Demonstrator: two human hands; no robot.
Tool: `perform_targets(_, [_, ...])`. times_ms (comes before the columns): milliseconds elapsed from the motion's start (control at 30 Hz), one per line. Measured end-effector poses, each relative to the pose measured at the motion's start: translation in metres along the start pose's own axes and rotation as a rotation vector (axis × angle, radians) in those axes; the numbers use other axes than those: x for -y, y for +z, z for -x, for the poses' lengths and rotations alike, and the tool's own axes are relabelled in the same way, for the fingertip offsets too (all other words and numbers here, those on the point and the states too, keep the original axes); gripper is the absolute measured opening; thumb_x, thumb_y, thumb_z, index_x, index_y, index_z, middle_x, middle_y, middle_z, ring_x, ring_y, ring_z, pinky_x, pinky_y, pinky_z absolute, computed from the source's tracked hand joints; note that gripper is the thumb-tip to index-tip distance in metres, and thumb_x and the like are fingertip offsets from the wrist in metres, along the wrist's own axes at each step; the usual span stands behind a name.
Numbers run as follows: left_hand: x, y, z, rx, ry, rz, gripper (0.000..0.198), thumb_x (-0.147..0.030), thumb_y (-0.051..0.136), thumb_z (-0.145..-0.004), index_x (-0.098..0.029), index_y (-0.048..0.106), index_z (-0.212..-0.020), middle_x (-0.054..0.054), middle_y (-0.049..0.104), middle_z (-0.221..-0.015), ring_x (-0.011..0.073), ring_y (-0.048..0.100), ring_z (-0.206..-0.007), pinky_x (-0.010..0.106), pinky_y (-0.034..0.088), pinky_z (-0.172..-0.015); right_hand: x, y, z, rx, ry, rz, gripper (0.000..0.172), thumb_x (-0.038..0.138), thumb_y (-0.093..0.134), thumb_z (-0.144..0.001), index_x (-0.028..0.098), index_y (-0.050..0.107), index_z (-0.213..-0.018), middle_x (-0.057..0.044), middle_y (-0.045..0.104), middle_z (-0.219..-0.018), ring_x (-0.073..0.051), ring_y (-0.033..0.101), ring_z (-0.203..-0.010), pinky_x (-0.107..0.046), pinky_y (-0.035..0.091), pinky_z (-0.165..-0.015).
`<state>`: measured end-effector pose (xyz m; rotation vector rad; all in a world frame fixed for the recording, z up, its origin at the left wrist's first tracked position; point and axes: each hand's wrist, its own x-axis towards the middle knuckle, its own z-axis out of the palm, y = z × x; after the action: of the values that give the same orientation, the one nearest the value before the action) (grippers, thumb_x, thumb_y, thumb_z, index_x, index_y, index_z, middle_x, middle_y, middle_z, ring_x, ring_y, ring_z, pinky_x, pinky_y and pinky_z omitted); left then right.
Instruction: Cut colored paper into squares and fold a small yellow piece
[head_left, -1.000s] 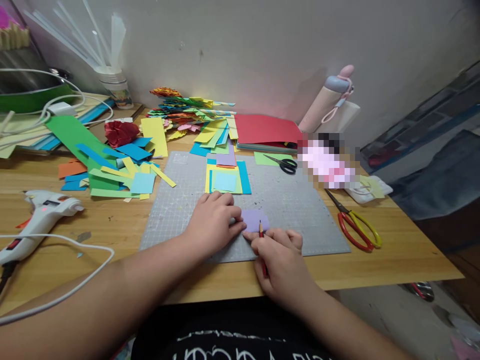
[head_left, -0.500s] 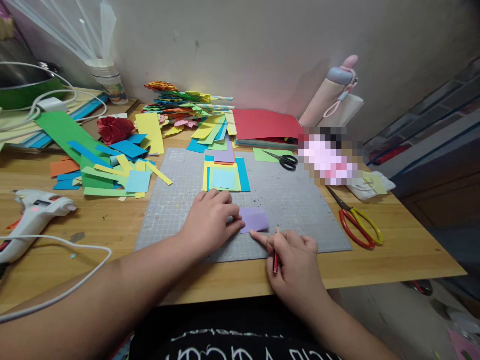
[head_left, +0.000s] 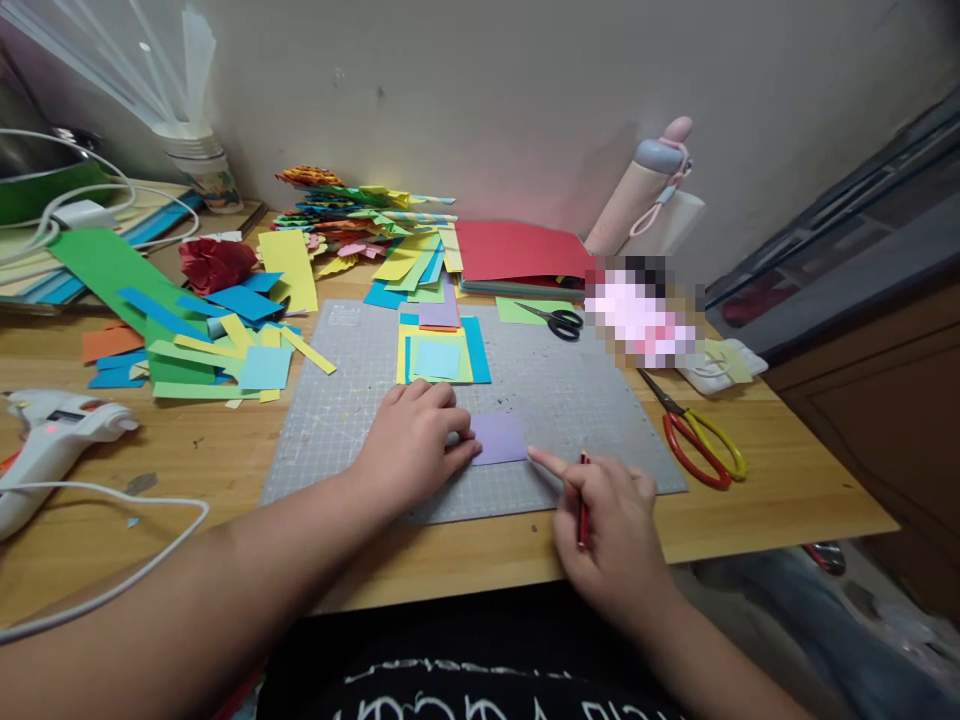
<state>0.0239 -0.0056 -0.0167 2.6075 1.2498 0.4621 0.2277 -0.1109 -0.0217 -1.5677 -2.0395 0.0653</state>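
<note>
A small purple paper (head_left: 499, 439) lies on the grey cutting mat (head_left: 592, 420). My left hand (head_left: 411, 432) rests on the mat, fingers bent, with thumb and fingertips gripping the paper's left edge. My right hand (head_left: 611, 515) has a red pencil (head_left: 583, 510) tucked in its curled fingers, tip upward. Its index finger points out, the tip at the paper's lower right corner. Just behind the paper sits a stack of colored paper pieces, a light blue square (head_left: 438, 359) on top.
Black scissors (head_left: 559, 320) lie behind on green paper; red-and-yellow-handled scissors (head_left: 694, 435) lie at the right. Paper scraps (head_left: 225, 360), a crumpled red paper (head_left: 217, 264) and a glue gun (head_left: 64, 430) with its cord occupy the left. A red sheet (head_left: 521, 252) and a bottle (head_left: 637, 195) stand near the wall.
My right index fingertip has slid right along the paper's lower edge to its corner, the pencil moving with the hand. The paper's right end looks flatter. My left hand stays at its edge.
</note>
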Motion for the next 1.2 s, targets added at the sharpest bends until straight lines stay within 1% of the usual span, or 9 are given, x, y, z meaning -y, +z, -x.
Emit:
perform_targets(100, [-0.001, -0.001, 0.0, 0.003, 0.001, 0.004, 0.018, -0.041, 0.064, -0.082, -0.024, 0.069, -0.077, 0.002, 0.061, -0.088, 0.0232, 0.05, -0.091, 0.038, 0.034, -0.078, 0.016, 0.007, -0.006, 0.083, -0.082, -0.081, 0.048, 0.005, 0.046, -0.071, 0.022, 0.05, -0.115, -0.006, 0.067, -0.094, -0.026, 0.053, -0.092, -0.041, 0.027, -0.081])
perform_targets(233, [-0.001, -0.001, 0.0, -0.005, -0.005, 0.008, 0.018, -0.04, 0.064, -0.083, -0.024, 0.07, -0.077, 0.002, 0.061, -0.088, 0.0226, 0.05, -0.09, 0.037, 0.035, -0.079, 0.025, 0.014, -0.009, 0.169, -0.058, -0.069, 0.056, 0.006, 0.045, -0.068, 0.02, 0.051, -0.121, -0.004, 0.063, -0.087, -0.024, 0.055, -0.085, -0.038, 0.027, -0.077])
perform_targets(500, [-0.001, 0.0, 0.0, -0.011, 0.002, 0.015, 0.018, -0.039, 0.063, -0.083, -0.023, 0.068, -0.077, 0.002, 0.06, -0.088, 0.023, 0.051, -0.092, 0.038, 0.036, -0.08, -0.006, -0.002, 0.0, 0.088, 0.018, 0.112, 0.04, 0.009, 0.045, -0.072, 0.022, 0.058, -0.107, -0.001, 0.062, -0.074, -0.021, 0.055, -0.069, -0.038, 0.026, -0.073])
perform_targets(700, [-0.007, -0.003, 0.002, 0.047, 0.217, 0.063, 0.012, -0.03, 0.057, -0.088, -0.023, 0.065, -0.095, 0.001, 0.062, -0.102, 0.0199, 0.054, -0.098, 0.038, 0.033, -0.09, -0.015, -0.004, -0.018, 0.095, -0.052, 0.026, 0.011, 0.014, 0.047, -0.084, 0.02, 0.056, -0.087, -0.003, 0.059, -0.072, -0.02, 0.053, -0.07, -0.035, 0.034, -0.07])
perform_targets(833, [-0.01, -0.004, 0.001, 0.075, 0.231, 0.058, 0.021, -0.037, 0.062, -0.084, -0.022, 0.063, -0.099, 0.002, 0.064, -0.102, 0.0211, 0.057, -0.096, 0.041, 0.032, -0.092, -0.023, -0.001, -0.036, 0.201, -0.156, -0.027, 0.018, 0.02, 0.053, -0.086, 0.019, 0.057, -0.103, -0.007, 0.064, -0.088, -0.022, 0.056, -0.085, -0.036, 0.041, -0.078])
perform_targets(900, [-0.011, -0.004, 0.0, 0.06, 0.233, 0.032, 0.015, -0.032, 0.058, -0.086, -0.021, 0.065, -0.094, 0.002, 0.066, -0.098, 0.0202, 0.059, -0.094, 0.041, 0.032, -0.092, -0.027, 0.0, -0.043, 0.275, -0.221, -0.034, 0.024, 0.018, 0.052, -0.088, 0.019, 0.056, -0.111, -0.007, 0.066, -0.097, -0.021, 0.057, -0.09, -0.034, 0.042, -0.08])
perform_targets(1000, [-0.012, -0.002, 0.0, 0.02, 0.263, 0.02, 0.017, -0.027, 0.052, -0.089, -0.02, 0.066, -0.087, 0.002, 0.069, -0.091, 0.0188, 0.061, -0.088, 0.039, 0.033, -0.09, -0.031, 0.003, -0.05, 0.304, -0.309, -0.024, 0.017, 0.014, 0.045, -0.091, 0.019, 0.061, -0.093, -0.006, 0.065, -0.086, -0.018, 0.057, -0.08, -0.031, 0.043, -0.074])
perform_targets(1100, [-0.011, -0.005, 0.001, -0.047, 0.266, 0.074, 0.019, -0.026, 0.05, -0.089, -0.019, 0.067, -0.085, 0.002, 0.07, -0.086, 0.0187, 0.061, -0.085, 0.039, 0.034, -0.088, -0.027, 0.004, -0.056, 0.241, -0.348, -0.117, 0.02, 0.011, 0.046, -0.087, 0.02, 0.056, -0.073, -0.001, 0.059, -0.068, -0.015, 0.052, -0.066, -0.027, 0.04, -0.064])
perform_targets(1200, [-0.008, -0.018, 0.003, -0.154, 0.165, 0.209, 0.014, -0.026, 0.054, -0.085, -0.019, 0.066, -0.08, 0.001, 0.069, -0.078, 0.0179, 0.061, -0.078, 0.038, 0.035, -0.086, -0.015, 0.002, -0.068, 0.136, -0.285, -0.325, 0.011, 0.015, 0.05, -0.086, 0.021, 0.05, -0.077, 0.002, 0.057, -0.066, -0.012, 0.052, -0.061, -0.024, 0.04, -0.06])
